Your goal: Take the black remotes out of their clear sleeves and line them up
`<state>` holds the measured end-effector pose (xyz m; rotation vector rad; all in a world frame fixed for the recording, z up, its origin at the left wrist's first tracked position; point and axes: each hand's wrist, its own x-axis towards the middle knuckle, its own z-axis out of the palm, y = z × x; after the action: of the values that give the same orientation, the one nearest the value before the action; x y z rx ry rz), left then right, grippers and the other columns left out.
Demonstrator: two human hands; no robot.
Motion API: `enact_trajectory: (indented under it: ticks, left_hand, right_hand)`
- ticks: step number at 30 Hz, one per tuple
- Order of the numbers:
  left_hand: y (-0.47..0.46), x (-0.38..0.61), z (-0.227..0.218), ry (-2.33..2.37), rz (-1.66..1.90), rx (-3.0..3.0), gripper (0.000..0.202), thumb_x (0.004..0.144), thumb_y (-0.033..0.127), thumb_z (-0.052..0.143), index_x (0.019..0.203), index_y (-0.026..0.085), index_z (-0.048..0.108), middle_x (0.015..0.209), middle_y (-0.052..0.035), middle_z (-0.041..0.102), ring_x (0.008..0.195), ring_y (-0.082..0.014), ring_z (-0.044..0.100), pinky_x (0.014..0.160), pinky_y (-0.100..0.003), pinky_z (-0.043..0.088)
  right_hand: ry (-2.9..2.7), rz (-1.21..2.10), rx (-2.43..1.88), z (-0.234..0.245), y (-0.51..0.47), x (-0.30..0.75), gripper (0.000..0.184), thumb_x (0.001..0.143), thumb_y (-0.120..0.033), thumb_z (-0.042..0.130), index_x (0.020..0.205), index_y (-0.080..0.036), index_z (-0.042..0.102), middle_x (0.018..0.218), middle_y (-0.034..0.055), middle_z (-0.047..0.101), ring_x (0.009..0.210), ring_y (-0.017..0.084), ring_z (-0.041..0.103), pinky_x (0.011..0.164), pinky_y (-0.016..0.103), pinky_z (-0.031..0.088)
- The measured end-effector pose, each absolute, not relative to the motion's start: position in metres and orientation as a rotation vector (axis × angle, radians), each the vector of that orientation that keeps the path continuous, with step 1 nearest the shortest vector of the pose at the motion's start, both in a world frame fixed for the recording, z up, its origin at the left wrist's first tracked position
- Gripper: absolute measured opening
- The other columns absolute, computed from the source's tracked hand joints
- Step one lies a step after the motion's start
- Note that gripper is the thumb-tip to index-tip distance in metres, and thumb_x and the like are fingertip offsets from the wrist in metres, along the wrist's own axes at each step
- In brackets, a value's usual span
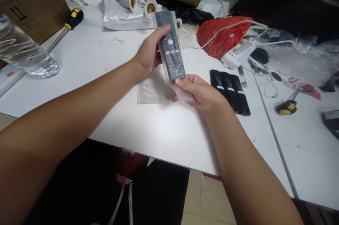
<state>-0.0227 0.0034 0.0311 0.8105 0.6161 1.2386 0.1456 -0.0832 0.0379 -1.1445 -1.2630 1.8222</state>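
A dark remote control (172, 47) in a clear plastic sleeve is held up above the table, its buttons facing me. My left hand (152, 50) is closed round its left side, thumb pressed on the upper face. At the lower end my right hand (198, 91) pinches the remote and the loose end of the sleeve between thumb and fingers. On the table below lies a flat clear plastic bag (150, 92), partly hidden by the hands. Just right of my right hand, several black remotes (229, 89) lie face down side by side.
A water bottle (26, 52) and a screwdriver (63, 27) lie at the left on the white table (164, 137). Lamp sockets (129, 1), a red plastic bag (222, 34) and a white power strip (238, 54) are at the back. Another screwdriver (287, 107) lies right.
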Motion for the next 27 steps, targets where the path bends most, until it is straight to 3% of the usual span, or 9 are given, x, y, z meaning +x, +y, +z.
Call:
enact_trajectory:
  ticks: [6, 16, 27]
  left_hand:
    - [0.0032, -0.021, 0.0297, 0.582, 1.251, 0.746, 0.023, 0.085, 0.045, 0.071, 0.088, 0.023, 0.068, 0.09, -0.0032, 0.073, 0.112, -0.0267, 0.07, 0.085, -0.03, 0.061]
    - [0.0099, -0.0235, 0.0231, 0.492, 1.293, 0.874, 0.026, 0.086, 0.05, 0.067, 0.083, 0.024, 0.07, 0.09, -0.0048, 0.073, 0.108, -0.0283, 0.069, 0.072, -0.03, 0.06]
    - [0.0046, -0.0225, 0.0295, 0.584, 1.262, 0.81, 0.024, 0.084, 0.05, 0.069, 0.082, 0.026, 0.069, 0.092, -0.004, 0.074, 0.12, -0.0286, 0.067, 0.083, -0.03, 0.062]
  right_hand:
    - [-1.27, 1.8, -1.156, 0.0382, -0.0833, 0.145, 0.034, 0.074, -0.045, 0.089, 0.077, -0.017, 0.071, 0.062, 0.002, 0.069, 0.053, 0.013, 0.064, 0.053, 0.023, 0.055]
    - [-1.284, 1.813, -1.138, 0.0368, -0.082, 0.1467, 0.033, 0.076, -0.044, 0.088, 0.077, -0.016, 0.07, 0.062, 0.0005, 0.066, 0.053, 0.011, 0.062, 0.055, 0.023, 0.054]
    - [-1.304, 1.812, -1.141, 0.0367, -0.0818, 0.1477, 0.032, 0.078, -0.044, 0.087, 0.079, -0.017, 0.071, 0.063, 0.0006, 0.067, 0.054, 0.012, 0.063, 0.056, 0.024, 0.055]
